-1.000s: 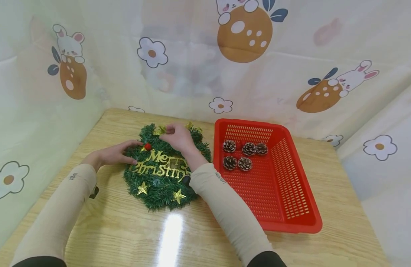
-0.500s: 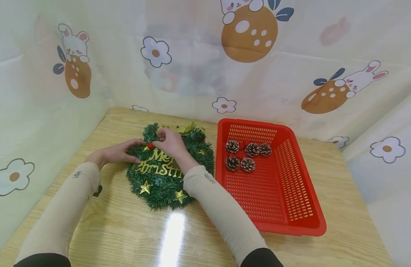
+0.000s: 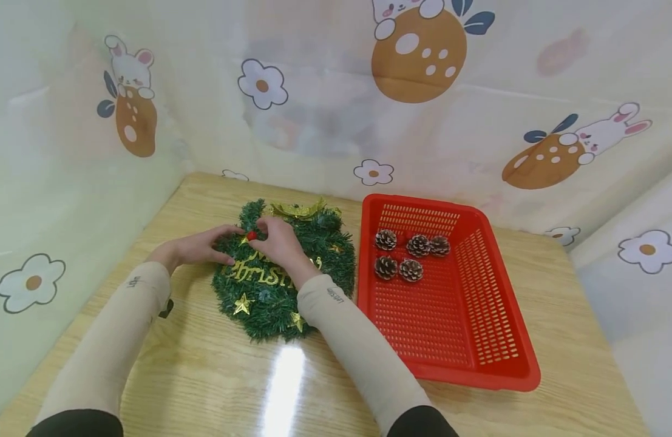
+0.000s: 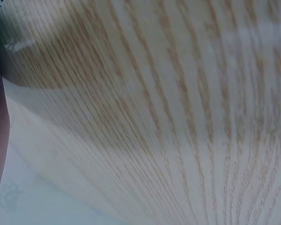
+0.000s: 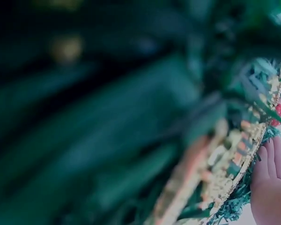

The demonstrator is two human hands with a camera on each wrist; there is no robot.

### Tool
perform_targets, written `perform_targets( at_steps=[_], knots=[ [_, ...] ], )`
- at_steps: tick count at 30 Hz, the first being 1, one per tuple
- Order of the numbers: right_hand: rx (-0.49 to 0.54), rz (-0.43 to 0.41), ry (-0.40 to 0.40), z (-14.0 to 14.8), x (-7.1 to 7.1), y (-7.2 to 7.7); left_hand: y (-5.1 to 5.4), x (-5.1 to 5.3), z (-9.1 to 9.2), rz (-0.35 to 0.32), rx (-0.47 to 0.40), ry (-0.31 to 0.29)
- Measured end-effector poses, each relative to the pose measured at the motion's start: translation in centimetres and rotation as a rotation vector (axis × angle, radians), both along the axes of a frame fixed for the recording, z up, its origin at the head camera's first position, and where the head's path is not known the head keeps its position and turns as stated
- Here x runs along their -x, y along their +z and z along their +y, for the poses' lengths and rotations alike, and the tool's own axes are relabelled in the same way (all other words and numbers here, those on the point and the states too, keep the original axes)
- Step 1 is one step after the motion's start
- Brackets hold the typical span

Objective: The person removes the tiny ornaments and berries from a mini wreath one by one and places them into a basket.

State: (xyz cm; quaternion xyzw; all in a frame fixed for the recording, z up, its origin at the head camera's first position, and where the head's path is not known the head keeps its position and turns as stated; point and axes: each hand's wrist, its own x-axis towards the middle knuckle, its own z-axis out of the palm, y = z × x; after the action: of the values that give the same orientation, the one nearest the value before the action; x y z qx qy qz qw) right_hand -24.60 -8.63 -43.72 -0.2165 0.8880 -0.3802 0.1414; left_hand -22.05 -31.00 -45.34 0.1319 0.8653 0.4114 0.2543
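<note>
A green Christmas wreath (image 3: 275, 300) lies on the table, with gold "Merry Christmas" lettering (image 3: 264, 274), a gold bow at its far edge and gold stars. My left hand (image 3: 201, 246) holds the wreath's left edge, thumb nearer me and fingers on the far side. With its thumb and fingers my right hand (image 3: 278, 243) pinches a small red ball (image 3: 252, 235) at the wreath's upper left, and the forearm covers part of the lettering. Blurred green needles fill most of the right wrist view, where a red ball (image 5: 277, 115) shows at the right edge.
Right of the wreath stands a red plastic basket (image 3: 502, 303) holding several pine cones (image 3: 411, 270) near its back left and something small and red among them. A patterned curtain (image 3: 325, 109) closes off the back and sides of the wooden table (image 3: 204, 376).
My right hand has moved from the gold bow at the wreath's far edge leftward and nearer me, onto the red ball. The left hand keeps its hold; the whole view has shifted slightly.
</note>
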Motion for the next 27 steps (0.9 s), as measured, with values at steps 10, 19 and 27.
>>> perform_targets(
  at_steps=[10,19,27],
  knots=[
    [-0.087,0.049,0.006,-1.0,0.4,-0.7,0.1,0.1,0.0,-0.015,0.002,0.001],
    [-0.18,0.11,0.038,-1.6,0.1,-0.6,0.2,-0.1,-0.3,0.014,-0.008,-0.02],
    [-0.201,0.105,-0.064,-2.1,-0.3,-0.6,0.3,0.0,-0.1,0.003,-0.013,-0.018]
  ],
)
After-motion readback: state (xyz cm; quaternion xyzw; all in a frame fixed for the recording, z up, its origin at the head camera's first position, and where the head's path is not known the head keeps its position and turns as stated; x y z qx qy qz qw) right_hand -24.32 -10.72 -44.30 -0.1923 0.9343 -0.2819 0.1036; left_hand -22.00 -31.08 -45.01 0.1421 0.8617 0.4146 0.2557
